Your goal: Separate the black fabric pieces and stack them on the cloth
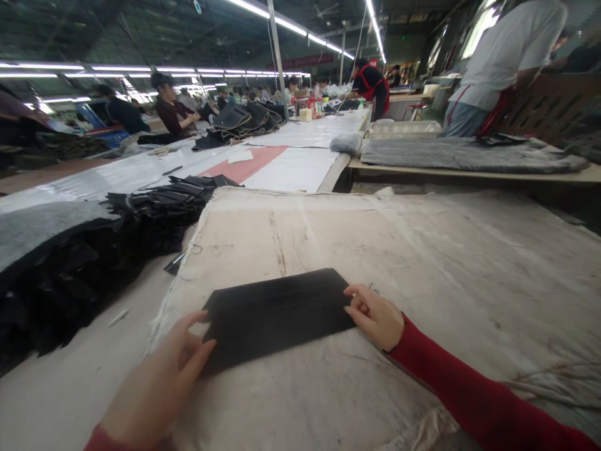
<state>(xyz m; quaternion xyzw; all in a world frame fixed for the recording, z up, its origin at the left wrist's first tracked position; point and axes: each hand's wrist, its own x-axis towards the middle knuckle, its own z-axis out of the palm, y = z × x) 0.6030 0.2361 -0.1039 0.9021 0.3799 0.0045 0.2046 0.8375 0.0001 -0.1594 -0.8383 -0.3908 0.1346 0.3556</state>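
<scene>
A flat black panel (pixel 282 313), fabric or leather by its look, is held between my two hands over a cream cloth-covered table (pixel 422 263). At its left end, my left hand (pixel 164 363) grips the edge with thumb and fingers. My right hand (pixel 378 316) pinches the panel's right edge between thumb and fingers. The panel's front edge runs at a slant, higher on the right. Whether its underside touches the cloth, I cannot tell.
Black pieces (pixel 94 263) are heaped along the left. Beyond is a white table (pixel 300 166) with a red strip. Grey padded sheets (pixel 460 153) lie at the back right. A person in a white shirt (pixel 507 56) stands there; others work farther off.
</scene>
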